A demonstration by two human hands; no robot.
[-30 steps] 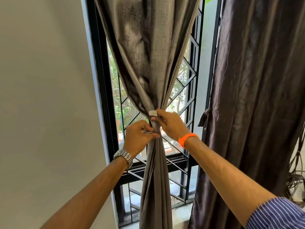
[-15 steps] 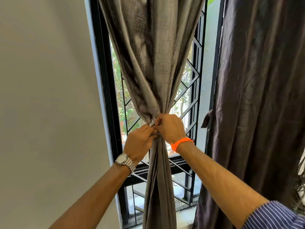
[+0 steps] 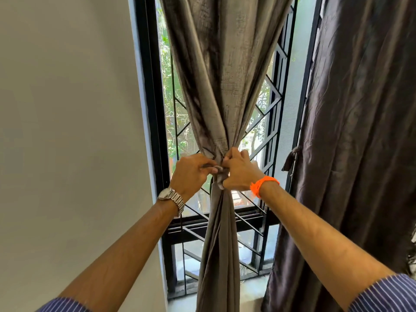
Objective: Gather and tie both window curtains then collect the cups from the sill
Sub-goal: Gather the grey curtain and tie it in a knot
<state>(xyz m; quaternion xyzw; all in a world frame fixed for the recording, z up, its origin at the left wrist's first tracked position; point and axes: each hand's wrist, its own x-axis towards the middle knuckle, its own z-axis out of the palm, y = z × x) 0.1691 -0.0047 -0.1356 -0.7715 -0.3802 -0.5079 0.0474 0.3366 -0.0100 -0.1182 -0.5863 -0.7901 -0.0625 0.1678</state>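
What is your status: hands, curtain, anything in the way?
Left hand and right hand both grip the tie strip on the gathered grey fabric curtain. Dark brown curtain hangs loose. No cups visible.

We see the grey curtain (image 3: 225, 86) bunched at mid-height into a tight waist, fanning wide above and hanging in straight folds below. A grey tie band (image 3: 221, 177) sits at that waist. The dark curtain (image 3: 360, 131) hangs loose and ungathered on the right.

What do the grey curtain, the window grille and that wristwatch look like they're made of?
Grey curtain: woven fabric with a slight sheen, perhaps polyester or a silky blend; it folds softly and catches the light.
Window grille: black-painted metal, going by the thin, rigid bars.
Wristwatch: silvery polished metal, likely steel, with a linked band.
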